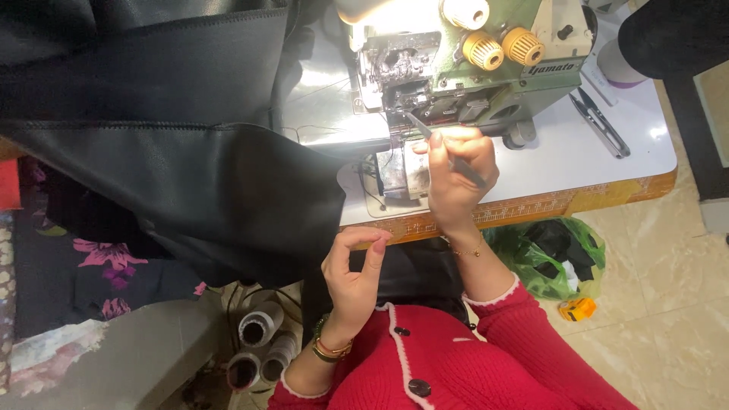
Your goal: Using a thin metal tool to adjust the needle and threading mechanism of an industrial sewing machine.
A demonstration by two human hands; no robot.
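My right hand (454, 171) grips slim metal tweezers (444, 150), their tip reaching into the needle area of a green overlock sewing machine (456, 68). My left hand (354, 269) is raised below the table edge, thumb and forefinger pinched together as if on a fine thread; the thread itself is too thin to see. A large piece of black leather-like fabric (175, 144) lies draped over the left of the white table (592, 152) and hangs down beside my left hand.
Thread snips (600, 121) lie on the table right of the machine. A green plastic bag (550, 254) of dark scraps and a small yellow object (577, 307) sit on the tiled floor. Grey thread cones (260, 345) stand under the table.
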